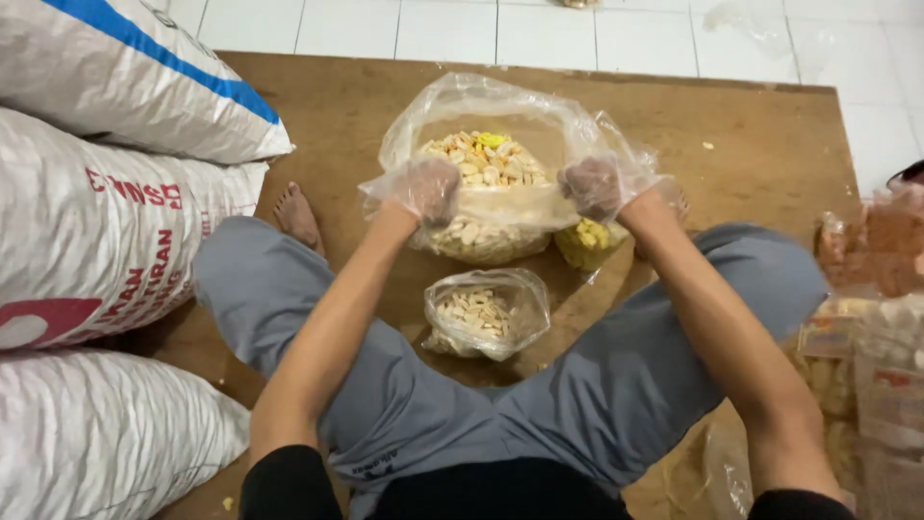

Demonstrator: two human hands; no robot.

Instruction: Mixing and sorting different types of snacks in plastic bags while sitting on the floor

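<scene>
On the brown board (760, 144) laid over the white tiled floor (539, 29), between the seated person's crossed legs: one large clear plastic bag (486, 116), mouth open and upright, filled with pale and yellow snack pieces (486, 159).

Left hand (425, 188): in a thin clear glove, fingers closed, pinching the near left rim of the large bag.

Right hand (599, 186): gloved likewise, fingers closed, pinching the near right rim. Both hands hold the mouth level and apart.

Small clear bag (476, 313): just in front of the large one, nearer the body, part filled with pale pieces, mouth slack, touched by neither hand.

Small yellow packet (585, 241): beside the large bag, under the right wrist; contents hard to tell.

White woven sacks (96, 231): three stacked at the left, one with a blue stripe, well apart from the hands.

Filled snack packets (866, 289): heaped at the right edge, blurred.

Handling note, as a judgement: the film looks thin and the load heavy, so an even grip on both sides and a rim kept high would best stop pieces spilling; a one-sided pull would likely tip the bag toward the small clear bag.
</scene>
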